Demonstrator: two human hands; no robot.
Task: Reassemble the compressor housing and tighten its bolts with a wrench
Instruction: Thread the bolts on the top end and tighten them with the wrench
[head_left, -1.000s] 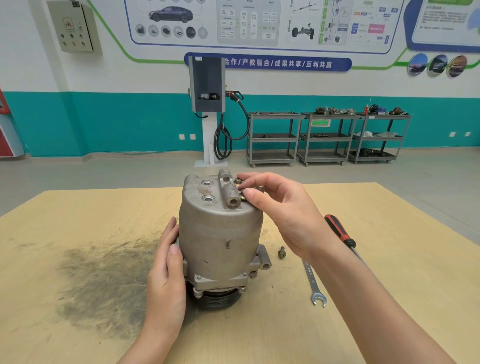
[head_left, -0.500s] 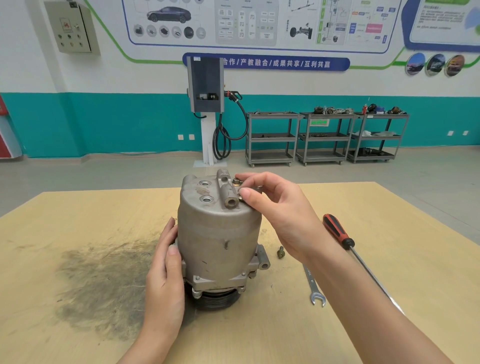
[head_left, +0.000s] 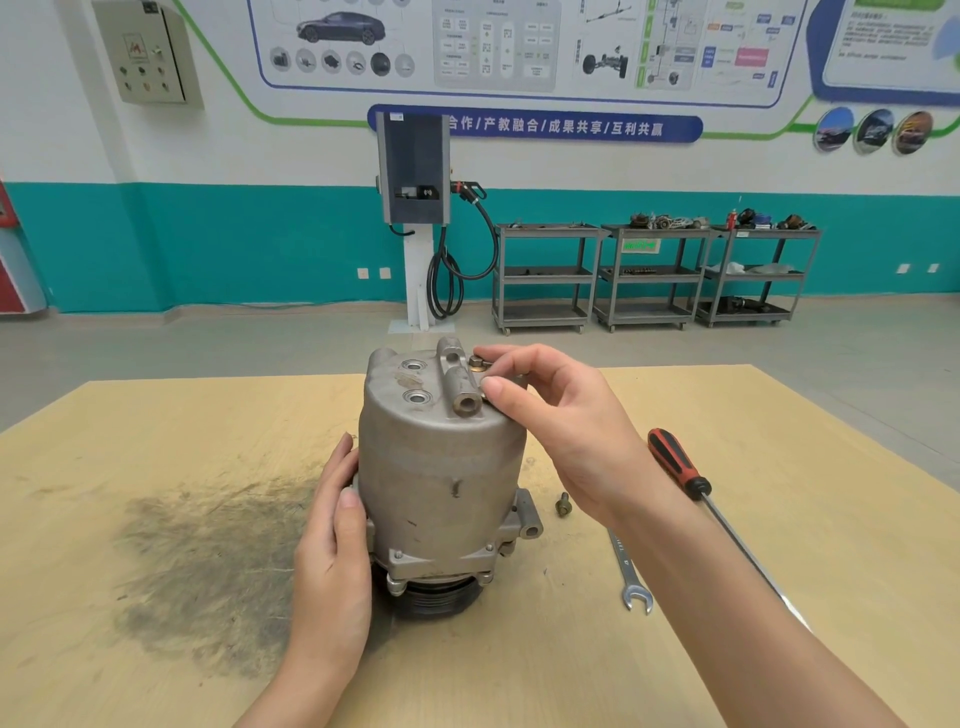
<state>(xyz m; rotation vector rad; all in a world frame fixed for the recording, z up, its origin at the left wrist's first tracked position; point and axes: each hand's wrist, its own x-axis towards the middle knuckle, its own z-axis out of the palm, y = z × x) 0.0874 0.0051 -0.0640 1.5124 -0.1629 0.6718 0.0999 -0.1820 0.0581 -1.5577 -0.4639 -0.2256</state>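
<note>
The compressor housing (head_left: 441, 467) stands upright on the wooden table (head_left: 156, 426), its long axis vertical. On its top face, beside the port boss, the right hand (head_left: 561, 431) pinches a bolt (head_left: 475, 362) between fingertips and thumb. The left hand (head_left: 332, 551) rests flat against the housing's left side, steadying it. Right of the housing lie a spare bolt (head_left: 562, 504), the wrench (head_left: 629, 577) and a screwdriver (head_left: 680, 467), nearest the right hand; the forearm crosses above the wrench.

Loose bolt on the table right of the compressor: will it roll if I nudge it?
Probably, but in a curve: the loose bolt lies on its side, head wider than shank. Looks small, light, rigid. The plywood table is flat and smooth.
</note>
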